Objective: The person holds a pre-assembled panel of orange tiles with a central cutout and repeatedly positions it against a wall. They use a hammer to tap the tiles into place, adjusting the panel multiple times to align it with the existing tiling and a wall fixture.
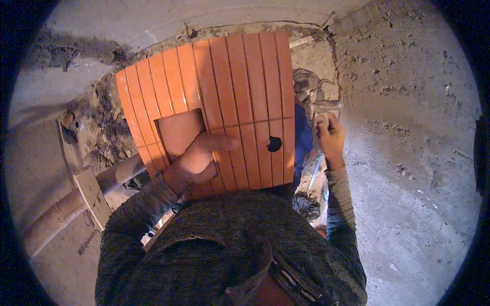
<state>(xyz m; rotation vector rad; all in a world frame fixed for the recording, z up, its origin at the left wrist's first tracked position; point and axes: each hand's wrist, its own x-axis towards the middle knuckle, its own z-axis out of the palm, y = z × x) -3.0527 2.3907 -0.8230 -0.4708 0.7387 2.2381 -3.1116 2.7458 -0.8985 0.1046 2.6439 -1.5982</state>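
A large orange ribbed panel (pixel 245 92) stands tilted in front of my body, its surface divided by long narrow grooves. It has a square cutout (pixel 179 133) on the left and a small ragged round hole (pixel 274 144) on the right. My left hand (pixel 196 158) grips the panel at the cutout's right edge, with a finger or thumb lying across the orange face. Off the panel's right side, my right hand (pixel 333 136) is raised with curled fingers, close to a dusty pipe-like piece (pixel 326 106). What those fingers hold, if anything, is too small to make out.
A rough plastered wall (pixel 408 102) rises close on the right. At the left lie a thick pipe (pixel 56 217) and a wooden board (pixel 93 196). Dark crumpled material (pixel 306 205) sits below my right hand. Broken masonry (pixel 99 112) shows behind the panel's left edge.
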